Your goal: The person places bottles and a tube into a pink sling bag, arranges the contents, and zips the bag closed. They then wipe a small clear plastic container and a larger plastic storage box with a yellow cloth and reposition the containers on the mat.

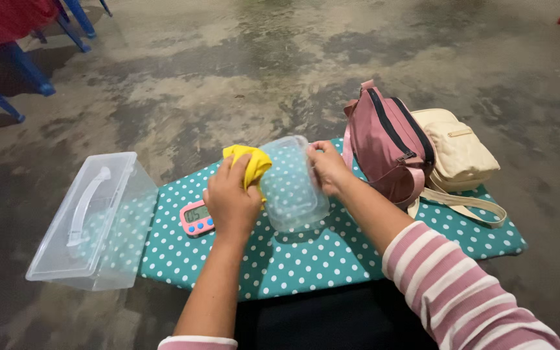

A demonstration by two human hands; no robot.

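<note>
At about nine o'clock a clear plastic lidded storage box with a moulded handle (92,220) lies half off the left edge of the teal white-dotted cloth mat (306,259), on the stained concrete floor (228,65), which lies open toward twelve o'clock. Just right of it, on the mat, sits a small pink digital timer with blue buttons (197,218), touching the left hand's wrist side. The left hand (231,201) has its fingers curled around a crumpled yellow cloth (249,163), pressed against a clear plastic tub (291,185) at centre. The right hand (328,168) grips the tub's far rim, fingers closed on it. At three o'clock a pink zipped fabric bag (387,146) stands beside a cream quilted bag (458,152), near the mat's right edge.
</note>
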